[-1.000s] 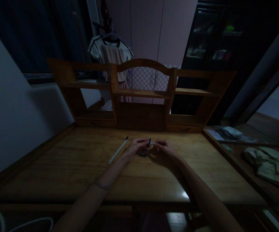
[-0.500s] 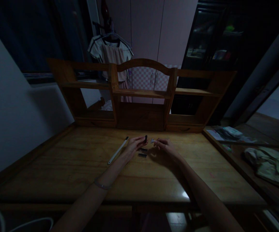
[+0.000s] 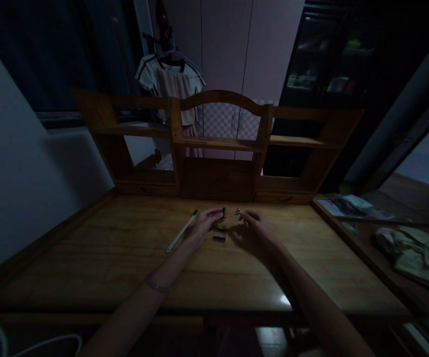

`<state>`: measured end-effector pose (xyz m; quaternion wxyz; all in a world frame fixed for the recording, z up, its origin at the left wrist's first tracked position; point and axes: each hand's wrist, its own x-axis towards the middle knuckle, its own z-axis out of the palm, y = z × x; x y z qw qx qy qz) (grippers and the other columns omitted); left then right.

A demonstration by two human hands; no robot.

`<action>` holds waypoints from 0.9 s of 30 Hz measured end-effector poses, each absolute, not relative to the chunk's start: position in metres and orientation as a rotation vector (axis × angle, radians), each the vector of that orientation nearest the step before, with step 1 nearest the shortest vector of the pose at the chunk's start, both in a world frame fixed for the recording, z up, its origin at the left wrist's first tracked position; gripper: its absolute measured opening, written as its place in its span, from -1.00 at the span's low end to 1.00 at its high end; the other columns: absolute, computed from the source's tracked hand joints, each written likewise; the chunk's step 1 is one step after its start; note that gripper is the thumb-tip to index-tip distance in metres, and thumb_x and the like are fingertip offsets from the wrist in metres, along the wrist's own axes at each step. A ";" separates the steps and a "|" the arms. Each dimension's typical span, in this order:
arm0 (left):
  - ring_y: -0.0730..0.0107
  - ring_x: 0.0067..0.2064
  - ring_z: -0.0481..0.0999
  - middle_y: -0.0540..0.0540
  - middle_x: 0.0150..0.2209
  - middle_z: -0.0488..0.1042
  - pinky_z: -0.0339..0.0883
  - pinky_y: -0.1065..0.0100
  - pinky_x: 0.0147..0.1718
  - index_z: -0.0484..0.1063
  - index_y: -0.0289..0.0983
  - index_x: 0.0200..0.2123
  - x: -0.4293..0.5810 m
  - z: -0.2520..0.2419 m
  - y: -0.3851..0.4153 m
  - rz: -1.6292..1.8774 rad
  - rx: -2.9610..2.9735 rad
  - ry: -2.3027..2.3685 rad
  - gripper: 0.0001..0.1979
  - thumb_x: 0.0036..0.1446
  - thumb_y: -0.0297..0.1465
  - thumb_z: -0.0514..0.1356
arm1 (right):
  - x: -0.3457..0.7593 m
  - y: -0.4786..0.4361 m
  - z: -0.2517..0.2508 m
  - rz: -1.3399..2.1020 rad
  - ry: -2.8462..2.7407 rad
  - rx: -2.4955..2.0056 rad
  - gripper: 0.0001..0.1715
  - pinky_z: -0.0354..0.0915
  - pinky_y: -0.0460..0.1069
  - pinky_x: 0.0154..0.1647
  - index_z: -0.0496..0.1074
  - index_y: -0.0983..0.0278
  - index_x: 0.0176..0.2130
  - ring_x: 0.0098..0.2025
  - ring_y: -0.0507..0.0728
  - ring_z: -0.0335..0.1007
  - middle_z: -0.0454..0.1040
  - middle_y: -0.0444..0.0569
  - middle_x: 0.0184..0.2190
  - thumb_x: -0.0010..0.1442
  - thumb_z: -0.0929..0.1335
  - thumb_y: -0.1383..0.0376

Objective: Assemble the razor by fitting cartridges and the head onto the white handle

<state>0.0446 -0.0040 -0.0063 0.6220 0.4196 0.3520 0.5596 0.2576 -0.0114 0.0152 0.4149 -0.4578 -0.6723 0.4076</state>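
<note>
Left hand (image 3: pixel 206 221) pinches one dark piece (image 3: pixel 223 211); right hand (image 3: pixel 257 224) pinches one metal bit (image 3: pixel 238 211), the two held just apart over the bench (image 3: pixel 136 258).
Both grips are narrow, one item in each, fingers covering part of them. Two dark strips (image 3: pixel 219 239) lie on the bench, nearer the person than the held items; too dim to tell whether they are joined. One white stick (image 3: pixel 179 236) with a dark end slants just beside the left hand. One bracelet (image 3: pixel 157 286) rings the left wrist. One wooden rack (image 3: pixel 217 173) with two drawers (image 3: pixel 284 199) stands across the bench's far edge, partly blocking the pink closet (image 3: pixel 225 54) and hung clothes (image 3: pixel 173 84); pale cloth (image 3: pixel 417 255) lies off to the right.
</note>
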 end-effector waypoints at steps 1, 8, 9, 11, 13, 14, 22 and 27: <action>0.30 -0.19 0.55 -0.21 -0.20 0.55 0.36 0.27 -0.05 0.47 -0.36 -0.17 0.045 -0.006 -0.004 1.296 0.960 0.813 -0.64 -0.10 -0.42 0.36 | 0.257 -0.011 0.015 0.988 -1.686 -1.149 -0.47 0.08 -0.07 -0.48 0.45 0.27 -0.39 -0.45 0.08 0.22 0.30 -0.11 -0.57 0.10 0.25 -0.11; 0.28 -0.19 0.55 -0.21 -0.21 0.55 0.36 0.24 -0.05 0.46 -0.37 -0.20 0.047 0.000 -0.006 1.314 0.983 0.852 -0.63 -0.15 -0.46 0.38 | 0.258 -0.009 0.012 0.871 -1.662 -1.161 -0.47 0.06 -0.07 -0.52 0.46 0.28 -0.41 -0.50 0.06 0.20 0.31 -0.11 -0.57 0.13 0.24 -0.10; 0.28 -0.19 0.55 -0.21 -0.21 0.55 0.36 0.23 -0.06 0.46 -0.37 -0.19 0.047 0.001 -0.006 1.313 0.982 0.861 -0.63 -0.15 -0.46 0.38 | 0.258 -0.009 0.012 0.869 -1.653 -1.162 -0.47 0.06 -0.07 -0.52 0.46 0.28 -0.41 -0.50 0.06 0.20 0.30 -0.11 -0.57 0.13 0.24 -0.10; 0.27 -0.20 0.55 -0.21 -0.21 0.55 0.37 0.23 -0.06 0.45 -0.37 -0.19 0.047 0.002 -0.006 1.307 0.978 0.876 -0.62 -0.15 -0.47 0.37 | 0.258 -0.008 0.013 0.852 -1.641 -1.165 -0.48 0.07 -0.07 -0.51 0.46 0.28 -0.41 -0.49 0.06 0.20 0.29 -0.12 -0.57 0.13 0.25 -0.10; 0.27 -0.20 0.55 -0.22 -0.21 0.55 0.37 0.24 -0.07 0.45 -0.37 -0.18 0.048 0.002 -0.006 1.303 0.980 0.889 -0.61 -0.16 -0.47 0.38 | 0.258 -0.008 0.013 0.837 -1.628 -1.174 -0.47 0.08 -0.07 -0.50 0.45 0.29 -0.41 -0.48 0.07 0.21 0.29 -0.12 -0.58 0.12 0.25 -0.10; 0.27 -0.21 0.56 -0.22 -0.21 0.55 0.37 0.24 -0.07 0.45 -0.37 -0.18 0.048 0.001 -0.006 1.301 0.983 0.893 -0.60 -0.16 -0.47 0.38 | 0.258 -0.007 0.013 0.833 -1.619 -1.178 -0.46 0.08 -0.07 -0.50 0.46 0.30 -0.40 -0.48 0.07 0.21 0.29 -0.12 -0.58 0.12 0.25 -0.10; 0.24 -0.18 0.55 -0.23 -0.19 0.55 0.36 0.25 -0.10 0.46 -0.37 -0.16 0.046 -0.001 -0.005 1.300 1.046 0.879 -0.55 -0.20 -0.44 0.40 | 0.257 -0.007 0.014 0.792 -1.591 -1.156 -0.50 0.10 -0.06 -0.44 0.44 0.31 -0.37 -0.44 0.07 0.21 0.33 -0.10 -0.52 0.10 0.28 -0.08; 0.24 -0.18 0.55 -0.22 -0.18 0.55 0.35 0.24 -0.09 0.46 -0.35 -0.15 0.046 -0.004 -0.002 1.301 1.064 0.885 -0.53 -0.22 -0.42 0.41 | 0.258 -0.006 0.013 0.762 -1.592 -1.172 -0.54 0.12 -0.07 -0.44 0.42 0.30 -0.38 -0.42 0.07 0.24 0.35 -0.10 -0.50 0.10 0.29 -0.05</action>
